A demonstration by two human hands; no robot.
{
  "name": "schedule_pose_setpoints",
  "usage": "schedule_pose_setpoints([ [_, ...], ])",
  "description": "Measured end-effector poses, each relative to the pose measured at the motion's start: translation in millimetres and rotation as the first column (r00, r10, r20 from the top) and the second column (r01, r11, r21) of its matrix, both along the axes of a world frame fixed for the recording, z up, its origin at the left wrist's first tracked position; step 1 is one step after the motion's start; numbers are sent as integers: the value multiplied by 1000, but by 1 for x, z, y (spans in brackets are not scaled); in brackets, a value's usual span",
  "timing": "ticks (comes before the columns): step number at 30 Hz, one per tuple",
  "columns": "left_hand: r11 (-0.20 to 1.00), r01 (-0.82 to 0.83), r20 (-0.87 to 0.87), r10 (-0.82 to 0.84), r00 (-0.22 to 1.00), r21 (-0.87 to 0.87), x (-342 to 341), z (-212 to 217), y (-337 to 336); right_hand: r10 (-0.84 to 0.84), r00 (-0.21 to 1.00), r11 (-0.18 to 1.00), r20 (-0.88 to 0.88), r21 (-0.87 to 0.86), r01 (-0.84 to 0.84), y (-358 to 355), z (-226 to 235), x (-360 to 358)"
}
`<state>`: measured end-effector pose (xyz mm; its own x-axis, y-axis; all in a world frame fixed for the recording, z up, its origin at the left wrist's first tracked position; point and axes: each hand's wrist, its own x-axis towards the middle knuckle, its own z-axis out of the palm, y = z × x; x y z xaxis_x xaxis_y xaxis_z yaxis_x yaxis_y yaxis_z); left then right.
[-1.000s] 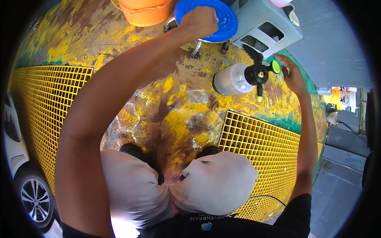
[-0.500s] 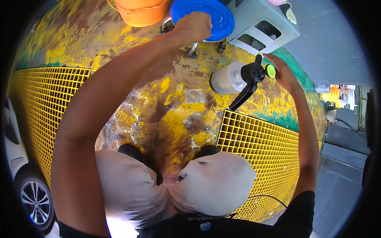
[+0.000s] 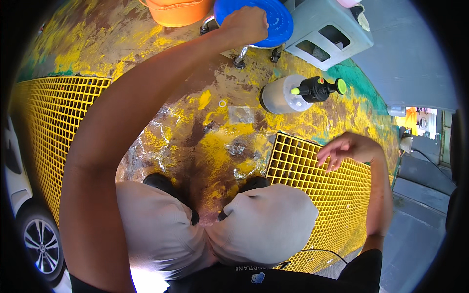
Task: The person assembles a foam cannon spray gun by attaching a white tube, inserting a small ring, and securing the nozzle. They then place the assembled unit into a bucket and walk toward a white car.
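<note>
My left hand (image 3: 246, 25) is closed in a fist, in front of the blue round seat (image 3: 279, 24) of a low stool with chrome legs and casters. Whatever the fist holds, if anything, is hidden. Bare and empty, my right hand (image 3: 352, 149) hangs over the yellow floor grating with its fingers loosely curled and apart. Beyond it stands a pump spray bottle (image 3: 283, 95) with a cloudy clear body, black head, lime nozzle and lime pump knob. My right hand is apart from the bottle.
An orange bucket (image 3: 178, 12) stands at the far left of the stool. A grey plastic step stool (image 3: 349, 56) is to its right. Yellow gratings (image 3: 73, 100) lie on both sides. A white car (image 3: 17, 183) is at the left edge. A small white ring (image 3: 222, 103) lies on the paint-stained floor.
My right hand has left the spray bottle and come back toward me over the grating. The bottle's head faces another way. My left fist has shifted slightly to the right and away.
</note>
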<state>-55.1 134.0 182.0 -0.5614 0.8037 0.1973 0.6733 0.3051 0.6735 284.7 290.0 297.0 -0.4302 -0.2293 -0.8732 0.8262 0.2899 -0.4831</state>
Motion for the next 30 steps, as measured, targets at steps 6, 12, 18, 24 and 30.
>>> schedule_pose_setpoints([
  [6,1000,19,21,-19,1000,-13,20,9,7,573,549,445,-609,793,415,79,-44,-40],
  [12,990,101,-142,-115,983,-101,28,-7,-12,235,965,325,-117,945,35,58,-76,-46],
  [18,762,245,41,-277,960,-599,18,-25,-18,208,947,569,-247,817,88,69,-52,6],
  [24,385,599,276,-629,727,-702,66,-54,-11,98,961,662,-259,738,131,21,-67,37],
  [30,793,324,-64,-413,908,-516,23,-20,13,-253,369,170,-894,335,927,-52,-152,35],
])
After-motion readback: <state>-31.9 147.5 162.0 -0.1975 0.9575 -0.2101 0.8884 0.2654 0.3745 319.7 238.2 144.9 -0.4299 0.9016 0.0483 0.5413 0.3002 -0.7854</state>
